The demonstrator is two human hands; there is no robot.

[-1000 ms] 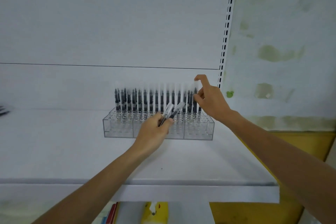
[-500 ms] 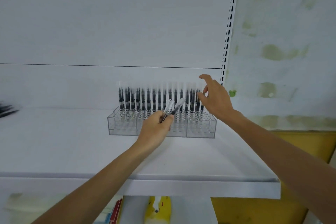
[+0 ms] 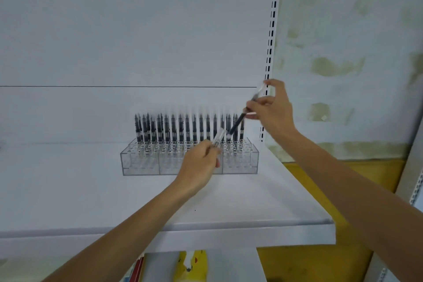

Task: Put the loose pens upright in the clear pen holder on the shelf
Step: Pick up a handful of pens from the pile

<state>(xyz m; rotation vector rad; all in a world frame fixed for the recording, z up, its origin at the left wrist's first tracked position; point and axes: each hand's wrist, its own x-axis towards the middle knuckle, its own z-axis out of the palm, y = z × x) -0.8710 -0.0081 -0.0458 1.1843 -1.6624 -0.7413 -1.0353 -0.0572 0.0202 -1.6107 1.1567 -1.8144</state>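
The clear pen holder sat toward the right end of the white shelf, back near the rear panel. It was a long box in three sections with a grid of holes in its top. A row of pens stood upright along its back, dark barrels below and pale caps above.

My right hand was raised above the holder's right end, thumb and fingers pinched round a tilted pen. Its lower tip hung just over the holes there, in front of the last standing pens. Whether it touched the holder, I could not tell.

My left hand was in front of the holder's middle section, fingers curled round a clear-capped pen that poked up and to the right. That hand hid part of the front wall, and I could not make out whether it held one pen or more.

The caps of the standing pens were smeared by blur, so they could not be counted. Under the shelf, a yellow packet and some red spines were cut off by the bottom edge.
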